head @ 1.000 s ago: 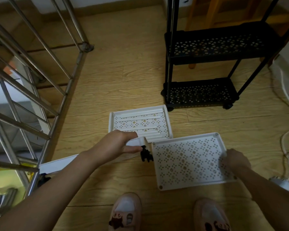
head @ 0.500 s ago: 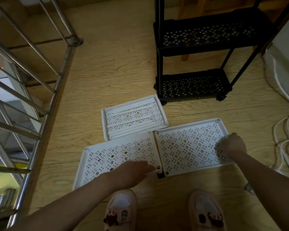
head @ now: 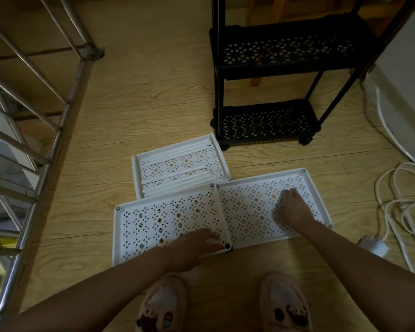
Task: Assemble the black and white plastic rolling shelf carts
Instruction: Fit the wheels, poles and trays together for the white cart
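Trays, three of them, white and perforated, lie on the wooden floor point(head: 141, 104) just ahead of the person's two shoes point(head: 163, 305). The left tray point(head: 153, 226) and right tray point(head: 249, 207) sit side by side with edges touching. The back tray point(head: 177, 173) lies just behind them and holds several white tubes point(head: 177, 152) laid lengthwise. The left hand point(head: 197, 245) rests flat, fingers extended, on the left tray's near right corner, where a small black piece point(head: 228, 250) shows underneath. The right hand point(head: 294, 209) rests on the right tray with fingers curled; whether it holds anything cannot be told. One black cart point(head: 273, 70), two tiers visible, both empty, stands behind. White cables point(head: 403, 207) lie to the right; a metal railing point(head: 46, 144) runs along the left.
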The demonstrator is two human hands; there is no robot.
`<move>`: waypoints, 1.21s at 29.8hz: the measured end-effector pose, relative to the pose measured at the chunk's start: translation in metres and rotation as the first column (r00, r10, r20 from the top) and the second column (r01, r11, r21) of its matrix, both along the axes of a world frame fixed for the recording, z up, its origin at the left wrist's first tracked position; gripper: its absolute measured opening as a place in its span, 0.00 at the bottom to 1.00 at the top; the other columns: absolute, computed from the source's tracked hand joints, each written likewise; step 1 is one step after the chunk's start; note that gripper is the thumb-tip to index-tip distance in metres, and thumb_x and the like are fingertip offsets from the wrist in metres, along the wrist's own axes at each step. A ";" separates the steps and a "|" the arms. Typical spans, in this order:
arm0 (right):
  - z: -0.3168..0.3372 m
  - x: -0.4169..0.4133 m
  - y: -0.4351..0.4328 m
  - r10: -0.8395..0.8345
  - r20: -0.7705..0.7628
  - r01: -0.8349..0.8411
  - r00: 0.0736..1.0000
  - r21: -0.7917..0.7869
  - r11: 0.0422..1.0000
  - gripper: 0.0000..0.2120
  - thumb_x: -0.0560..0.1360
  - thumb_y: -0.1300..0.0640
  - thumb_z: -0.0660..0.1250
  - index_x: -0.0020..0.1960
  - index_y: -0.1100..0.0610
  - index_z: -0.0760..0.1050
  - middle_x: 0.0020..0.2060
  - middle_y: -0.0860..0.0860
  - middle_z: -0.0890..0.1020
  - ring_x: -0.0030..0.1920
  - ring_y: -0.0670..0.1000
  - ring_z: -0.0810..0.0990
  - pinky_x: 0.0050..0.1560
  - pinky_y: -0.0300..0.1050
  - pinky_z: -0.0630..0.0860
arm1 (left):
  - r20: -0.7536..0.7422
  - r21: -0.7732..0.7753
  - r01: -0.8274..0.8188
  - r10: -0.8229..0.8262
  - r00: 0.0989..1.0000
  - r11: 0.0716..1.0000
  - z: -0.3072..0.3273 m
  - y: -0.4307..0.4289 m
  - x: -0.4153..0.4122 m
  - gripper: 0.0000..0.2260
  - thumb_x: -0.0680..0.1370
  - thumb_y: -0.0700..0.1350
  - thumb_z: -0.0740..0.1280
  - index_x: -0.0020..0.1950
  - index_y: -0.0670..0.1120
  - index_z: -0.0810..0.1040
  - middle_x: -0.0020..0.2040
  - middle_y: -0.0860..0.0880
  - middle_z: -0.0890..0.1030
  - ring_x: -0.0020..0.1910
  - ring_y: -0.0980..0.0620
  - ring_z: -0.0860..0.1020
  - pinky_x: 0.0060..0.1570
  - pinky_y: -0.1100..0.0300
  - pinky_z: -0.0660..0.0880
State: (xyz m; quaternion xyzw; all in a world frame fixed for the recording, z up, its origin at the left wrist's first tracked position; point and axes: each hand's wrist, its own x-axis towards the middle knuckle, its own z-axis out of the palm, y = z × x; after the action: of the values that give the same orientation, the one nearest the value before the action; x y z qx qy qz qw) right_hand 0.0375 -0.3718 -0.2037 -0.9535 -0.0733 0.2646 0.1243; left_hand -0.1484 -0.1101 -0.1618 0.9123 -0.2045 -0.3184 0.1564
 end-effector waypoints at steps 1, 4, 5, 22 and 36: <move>0.002 -0.008 0.009 0.063 -0.018 -0.062 0.998 0.060 0.996 0.25 0.76 0.60 0.62 0.71 0.60 0.61 0.72 0.57 0.62 0.69 0.57 0.65 0.65 0.52 0.66 | -0.005 0.044 0.021 -0.021 1.000 0.999 0.000 -0.001 0.000 0.26 0.81 0.39 0.59 0.77 0.53 0.56 0.78 0.50 0.52 0.76 0.50 0.48 0.75 0.51 0.51; 0.003 -0.041 0.031 0.397 -0.108 -0.381 0.911 0.142 0.914 0.29 0.80 0.59 0.59 0.77 0.53 0.53 0.77 0.53 0.53 0.75 0.55 0.55 0.72 0.50 0.55 | -0.005 0.073 -0.037 0.038 0.999 0.997 0.000 -0.007 -0.004 0.29 0.80 0.35 0.58 0.77 0.54 0.55 0.78 0.52 0.51 0.76 0.51 0.47 0.75 0.50 0.49; 0.004 -0.050 0.036 0.528 -0.151 -0.520 0.836 0.091 0.849 0.29 0.81 0.56 0.57 0.78 0.51 0.49 0.77 0.52 0.48 0.77 0.57 0.49 0.74 0.51 0.49 | 0.021 0.047 -0.086 0.085 0.996 0.995 0.000 -0.009 -0.006 0.27 0.79 0.35 0.58 0.76 0.52 0.58 0.77 0.50 0.56 0.76 0.50 0.52 0.74 0.53 0.53; 0.017 -0.010 0.032 0.442 -0.252 -0.477 0.861 -0.099 0.873 0.23 0.80 0.51 0.61 0.73 0.48 0.62 0.78 0.52 0.48 0.75 0.54 0.56 0.72 0.57 0.54 | -0.129 0.076 -0.105 0.114 0.985 0.992 0.005 -0.027 0.009 0.23 0.82 0.39 0.57 0.76 0.53 0.59 0.73 0.47 0.67 0.70 0.47 0.67 0.68 0.54 0.63; 0.004 -0.010 0.024 0.529 -0.291 -0.580 0.797 -0.127 0.804 0.23 0.83 0.52 0.54 0.76 0.56 0.57 0.77 0.52 0.52 0.77 0.56 0.50 0.72 0.48 0.57 | 0.096 0.098 -0.737 0.730 0.676 0.669 -0.020 0.103 0.139 0.18 0.74 0.41 0.70 0.64 0.44 0.75 0.61 0.44 0.77 0.59 0.46 0.75 0.59 0.55 0.70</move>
State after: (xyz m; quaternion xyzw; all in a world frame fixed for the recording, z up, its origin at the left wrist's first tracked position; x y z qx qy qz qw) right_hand 0.0278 -0.3476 -0.1996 -0.8576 -0.3069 0.4094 -0.0522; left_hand -0.0097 -0.0076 -0.1821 0.9331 0.1962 -0.2189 0.2071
